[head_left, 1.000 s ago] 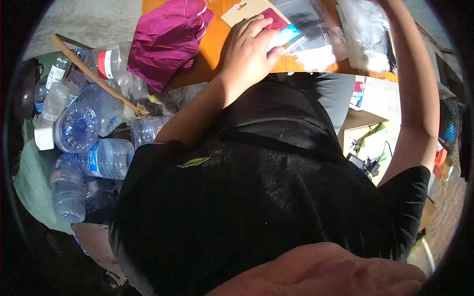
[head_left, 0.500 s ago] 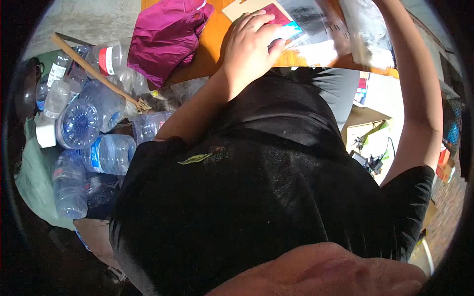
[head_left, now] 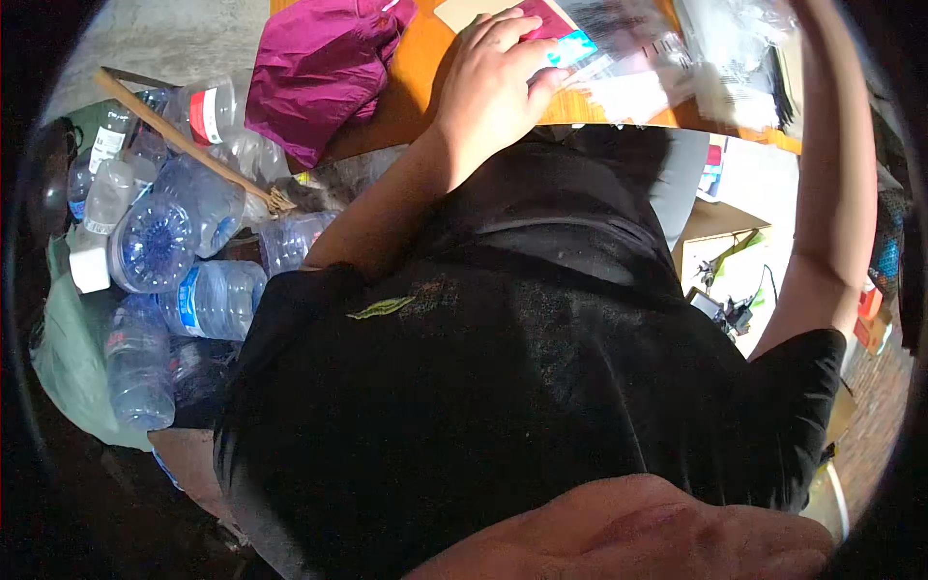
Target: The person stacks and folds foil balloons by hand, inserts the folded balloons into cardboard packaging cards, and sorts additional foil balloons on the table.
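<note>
My left hand lies on the wooden table, palm down with its fingers stretched out. Under and beside the fingers is a flat tan card with a maroon and light-blue printed part. Thin clear plastic packaging is spread just to the right of that hand. My right forearm reaches up past the table's right end, and its hand is cut off by the top of the view. Near that forearm is a pile of clear plastic bags.
A crumpled magenta cloth or bag lies at the table's left end. Several empty plastic bottles are heaped at the left, with a wooden stick across them. An open cardboard box and a dark cabled device stand low at the right.
My right forearm has swung slightly outward to the right. Some clear bags at the table's right end have shifted. My left hand stays nearly in place.
</note>
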{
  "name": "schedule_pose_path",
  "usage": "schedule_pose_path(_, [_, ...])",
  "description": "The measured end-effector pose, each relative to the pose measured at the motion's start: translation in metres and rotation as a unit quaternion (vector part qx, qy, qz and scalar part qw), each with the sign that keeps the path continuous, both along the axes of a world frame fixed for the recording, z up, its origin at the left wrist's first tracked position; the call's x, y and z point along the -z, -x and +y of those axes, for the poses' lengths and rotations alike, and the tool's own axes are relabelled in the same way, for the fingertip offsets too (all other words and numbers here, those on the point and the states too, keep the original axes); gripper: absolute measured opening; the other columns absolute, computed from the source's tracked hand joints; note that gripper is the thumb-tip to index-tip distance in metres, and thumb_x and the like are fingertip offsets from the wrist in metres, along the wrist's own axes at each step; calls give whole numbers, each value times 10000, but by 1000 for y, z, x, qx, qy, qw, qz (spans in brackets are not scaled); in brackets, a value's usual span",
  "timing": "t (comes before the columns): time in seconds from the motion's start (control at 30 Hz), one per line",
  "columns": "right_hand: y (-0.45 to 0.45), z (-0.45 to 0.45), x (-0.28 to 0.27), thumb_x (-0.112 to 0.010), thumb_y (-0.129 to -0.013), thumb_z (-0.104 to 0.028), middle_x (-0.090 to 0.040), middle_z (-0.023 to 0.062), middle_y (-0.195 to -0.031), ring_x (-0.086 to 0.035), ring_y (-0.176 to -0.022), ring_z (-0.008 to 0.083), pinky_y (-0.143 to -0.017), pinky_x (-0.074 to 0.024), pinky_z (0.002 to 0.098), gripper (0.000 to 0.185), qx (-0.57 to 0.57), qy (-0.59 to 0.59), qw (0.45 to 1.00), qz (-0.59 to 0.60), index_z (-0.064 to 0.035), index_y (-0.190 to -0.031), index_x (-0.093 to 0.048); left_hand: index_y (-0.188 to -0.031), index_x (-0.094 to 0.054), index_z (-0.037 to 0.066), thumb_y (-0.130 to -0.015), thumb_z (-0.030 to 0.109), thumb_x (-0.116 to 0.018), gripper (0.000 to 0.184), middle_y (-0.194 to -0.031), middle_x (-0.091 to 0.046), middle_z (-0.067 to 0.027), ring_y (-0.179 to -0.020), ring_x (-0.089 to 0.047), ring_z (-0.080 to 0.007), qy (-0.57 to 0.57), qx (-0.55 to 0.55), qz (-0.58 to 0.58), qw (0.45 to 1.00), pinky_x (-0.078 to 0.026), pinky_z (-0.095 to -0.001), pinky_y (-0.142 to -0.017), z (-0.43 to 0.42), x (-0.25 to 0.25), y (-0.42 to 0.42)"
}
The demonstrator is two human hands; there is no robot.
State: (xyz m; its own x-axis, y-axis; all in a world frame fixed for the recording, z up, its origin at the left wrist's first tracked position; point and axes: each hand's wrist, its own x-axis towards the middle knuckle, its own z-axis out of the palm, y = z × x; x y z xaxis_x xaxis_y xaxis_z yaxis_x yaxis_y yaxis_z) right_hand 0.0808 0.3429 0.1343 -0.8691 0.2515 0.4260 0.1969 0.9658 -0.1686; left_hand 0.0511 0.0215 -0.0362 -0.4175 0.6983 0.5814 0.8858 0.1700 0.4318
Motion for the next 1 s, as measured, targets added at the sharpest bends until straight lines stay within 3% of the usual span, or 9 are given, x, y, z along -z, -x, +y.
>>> schedule_pose_path(0.1, [-50, -44, -11, -816, -818, -58, -756, 145, -935, -725, -887, 244, -794, -581, 387, 303, 17, 137, 986, 99, 14, -1096, -721, -1117, -704, -23, -910, 112, -708, 247, -1193, -695, -190, -1168, -642, -311, 65, -23, -17, 997, -486, -422, -1040, -4, -32, -10])
schedule_pose_path(0.2, [-117, -43, 61, -673, -931, 120, -756, 175, -1063, -734, -1022, 259, -955, -577, 330, 209, -145, 367, 888, 236, 81, -1134, -704, -1100, -718, -3, -862, 138, -729, 278, -1257, -657, -254, -1282, -563, -413, 39, -8, -87, 995, -425, -498, -1124, -5, -21, -7])
schedule_pose_path(0.27, [-132, -103, 97, -727, -866, 164, -744, 193, -1067, -743, -1008, 280, -963, -596, 364, 178, 13, 437, 874, 211, 69, -1011, -684, -1065, -721, 1, -868, 127, -725, 234, -1230, -676, -228, -1245, -593, -395, 44, -26, -74, 996, -444, -482, -1104, -4, -24, -9])
schedule_pose_path(0.3, [-133, -121, 119, -808, -868, 36, -764, 77, -947, -709, -847, 118, -791, -567, 234, 129, -32, 471, 845, 253, -7, -959, -726, -1065, -721, 1, -868, 127, -725, 234, -1230, -676, -228, -1245, -593, -395, 47, -26, -76, 996, -444, -482, -1104, -3, -14, -4])
schedule_pose_path(0.37, [-149, -129, 169, -818, -836, 81, -748, 93, -981, -716, -891, 145, -826, -581, 260, 177, -49, 551, 789, 267, 7, -938, -694, -1019, -722, 3, -862, 123, -731, 198, -1201, -687, -213, -1214, -610, -397, -64, 8, 129, 989, -458, -478, -1088, 0, 12, 9])
schedule_pose_path(0.4, [-158, -133, 182, -739, -860, 164, -724, 164, -1032, -732, -964, 227, -907, -610, 341, 190, -8, 502, 837, 218, 38, -981, -666, -1019, -722, 3, -862, 123, -731, 198, -1201, -687, -213, -1214, -610, -397, -62, 11, 128, 990, -458, -478, -1088, 1, 13, 9])
schedule_pose_path(0.6, [-166, -139, 172, -786, -851, 87, -756, 137, -1015, -729, -927, 181, -830, -583, 278, 152, -76, 261, 954, 128, 26, -975, -721, -923, -716, 2, -836, 86, -739, 123, -1139, -694, -186, -1163, -638, -388, -108, 13, 131, 985, -495, -461, -1032, 7, 18, 8])
schedule_pose_path(0.77, [-171, -137, 169, -808, -820, 65, -773, 109, -953, -736, -896, 192, -804, -569, 297, 157, -91, 265, 954, 110, 0, -942, -732, -884, -690, 2, -820, 64, -742, 103, -1089, -684, -171, -1122, -644, -385, -25, -51, -24, 998, -504, -467, -986, 2, -14, -13])
schedule_pose_path(1.0, [-152, -147, 169, -814, -779, 33, -759, 91, -912, -730, -821, 209, -742, -564, 299, 151, -66, 205, 974, 78, -23, -897, -736, -908, -691, 1, -808, 46, -746, 122, -1118, -678, -175, -1114, -642, -373, -33, -49, -40, 997, -501, -468, -984, -1, -3, -10])
